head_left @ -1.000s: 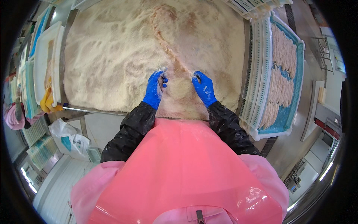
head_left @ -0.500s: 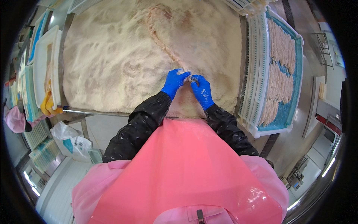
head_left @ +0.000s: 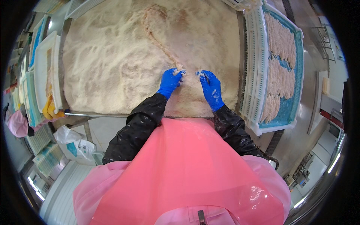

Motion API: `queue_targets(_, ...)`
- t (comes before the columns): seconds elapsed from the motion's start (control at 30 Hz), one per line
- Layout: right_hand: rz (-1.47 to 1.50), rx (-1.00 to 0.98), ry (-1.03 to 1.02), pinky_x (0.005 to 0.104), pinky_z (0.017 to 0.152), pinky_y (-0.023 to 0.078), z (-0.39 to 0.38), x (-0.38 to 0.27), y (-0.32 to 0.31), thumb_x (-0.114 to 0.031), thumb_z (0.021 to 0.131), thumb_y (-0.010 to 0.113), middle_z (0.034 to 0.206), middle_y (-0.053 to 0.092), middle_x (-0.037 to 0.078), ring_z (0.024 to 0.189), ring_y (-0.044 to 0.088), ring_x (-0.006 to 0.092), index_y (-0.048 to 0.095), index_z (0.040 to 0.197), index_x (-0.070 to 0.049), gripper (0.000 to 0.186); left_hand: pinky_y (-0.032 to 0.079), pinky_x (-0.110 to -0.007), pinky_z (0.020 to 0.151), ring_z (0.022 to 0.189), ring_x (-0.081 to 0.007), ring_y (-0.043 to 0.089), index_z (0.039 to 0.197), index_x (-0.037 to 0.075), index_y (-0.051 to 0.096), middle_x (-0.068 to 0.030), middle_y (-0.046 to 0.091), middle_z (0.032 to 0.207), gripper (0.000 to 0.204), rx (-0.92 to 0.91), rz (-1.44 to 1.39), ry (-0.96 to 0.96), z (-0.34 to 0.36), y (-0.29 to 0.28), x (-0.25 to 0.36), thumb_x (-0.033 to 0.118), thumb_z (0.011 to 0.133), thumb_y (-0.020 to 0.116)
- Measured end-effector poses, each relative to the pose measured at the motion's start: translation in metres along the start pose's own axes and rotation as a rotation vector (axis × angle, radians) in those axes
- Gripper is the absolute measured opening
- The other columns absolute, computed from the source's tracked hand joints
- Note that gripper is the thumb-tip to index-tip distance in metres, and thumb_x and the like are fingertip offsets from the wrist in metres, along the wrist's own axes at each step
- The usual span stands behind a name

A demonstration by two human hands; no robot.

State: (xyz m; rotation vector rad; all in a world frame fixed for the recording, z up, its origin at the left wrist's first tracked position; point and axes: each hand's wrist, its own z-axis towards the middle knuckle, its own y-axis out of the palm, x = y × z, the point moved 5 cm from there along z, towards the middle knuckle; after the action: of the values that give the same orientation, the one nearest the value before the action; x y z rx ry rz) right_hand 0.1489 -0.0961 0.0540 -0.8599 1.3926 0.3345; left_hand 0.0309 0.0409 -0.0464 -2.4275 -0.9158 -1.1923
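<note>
A long pinkish, crumb-dusted strand (head_left: 157, 43) lies across a broad bed of pale crumbs (head_left: 101, 60), its near end at my fingers. My left hand (head_left: 171, 79), in a blue glove, is closed around that end, crumbs clinging to its fingertips. Just right of it, with a small gap between, my right hand (head_left: 210, 88) has its fingers curled together over crumb-covered matter too small to name. Both hands are in the near middle of the bed.
Stacked white crates (head_left: 252, 67) stand at the right, topped by a blue-lined tray (head_left: 285, 100) with rows of coated pieces (head_left: 279, 37). On the left are a white tray (head_left: 56, 56) and a yellow glove (head_left: 52, 108). A metal rail (head_left: 93, 114) edges the bed's front.
My left hand moved inward and up onto the strand's end. The hands came together half a second ago; since then my right hand has drawn away rightward, leaving a gap.
</note>
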Motion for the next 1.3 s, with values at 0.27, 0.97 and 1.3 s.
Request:
queue_targets(0.27, -0.322, 0.052, 0.006, 0.0392, 0.083, 0.047, -0.007, 0.038, -0.044, -0.021, 0.087, 0.060, 0.110, 0.061, 0.016, 0.098, 0.059, 0.0337, 0.056, 0.124, -0.006, 0.040, 0.045, -0.023, 0.047, 0.063, -0.0112, 0.061, 0.119, 0.001, 0.053, -0.0085, 0.065, 0.082, 0.047, 0.047, -0.019, 0.019, -0.056, -0.044, 0.020, 0.028, 0.083, 0.069)
queue_targets(0.97, -0.709, 0.037, -0.054, 0.0306, 0.075, 0.050, -0.022, 0.037, -0.051, -0.012, 0.077, 0.070, 0.096, 0.066, 0.010, 0.084, 0.064, 0.0240, 0.064, 0.103, -0.006, 0.028, 0.039, -0.035, 0.103, 0.127, -0.0257, 0.044, 0.138, 0.001, 0.035, -0.0147, 0.044, 0.138, 0.048, -0.524, -1.628, -0.198, -0.080, 0.012, 0.030, 0.027, 0.098, 0.042)
queue_targets(1.3, -0.822, -0.155, -0.403, 0.0364, 0.079, 0.047, -0.034, 0.025, -0.056, 0.010, 0.069, 0.057, 0.095, 0.063, 0.012, 0.089, 0.061, 0.0291, 0.065, 0.097, -0.005, 0.032, 0.029, -0.039, 0.110, 0.133, -0.0239, 0.035, 0.141, 0.009, 0.032, -0.0111, 0.038, 0.143, 0.047, -0.508, -1.522, -0.133, -0.088, 0.029, 0.040, 0.029, 0.099, 0.039)
